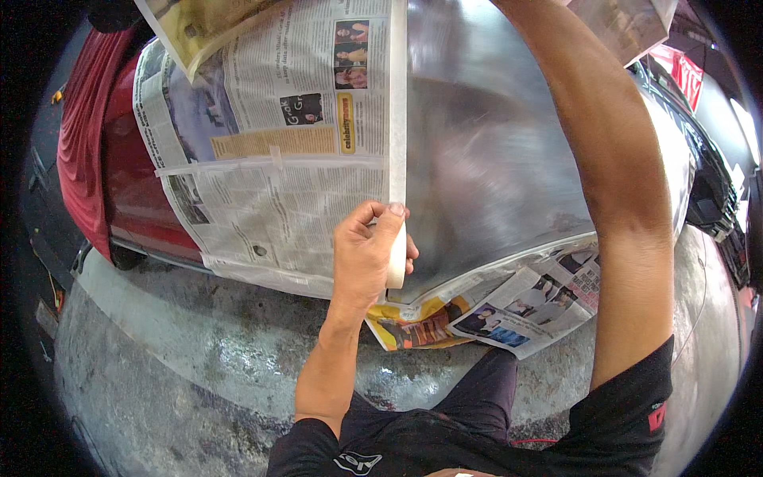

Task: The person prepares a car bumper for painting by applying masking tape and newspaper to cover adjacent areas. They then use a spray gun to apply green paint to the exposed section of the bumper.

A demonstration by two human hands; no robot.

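My left hand [362, 250] is closed around a roll of pale masking tape [396, 274], the thumb on top near the strip. From it a straight strip of masking tape [398, 103] runs up along the edge of the newspaper sheets [278, 191]. These sheets cover part of a red car panel [127, 167]. Right of the strip lies a smooth grey, sanded-looking panel [485, 159]. My right arm [624, 159] reaches across that panel toward the top edge; its hand is outside the picture.
More newspaper [532, 306] hangs along the lower edge of the grey panel, close to my legs. Red cloth [79, 159] drapes at the far left. Further paper [195, 32] covers the upper left. Below is a stained concrete floor [199, 358]. Dark car parts [711, 191] stand at the right.
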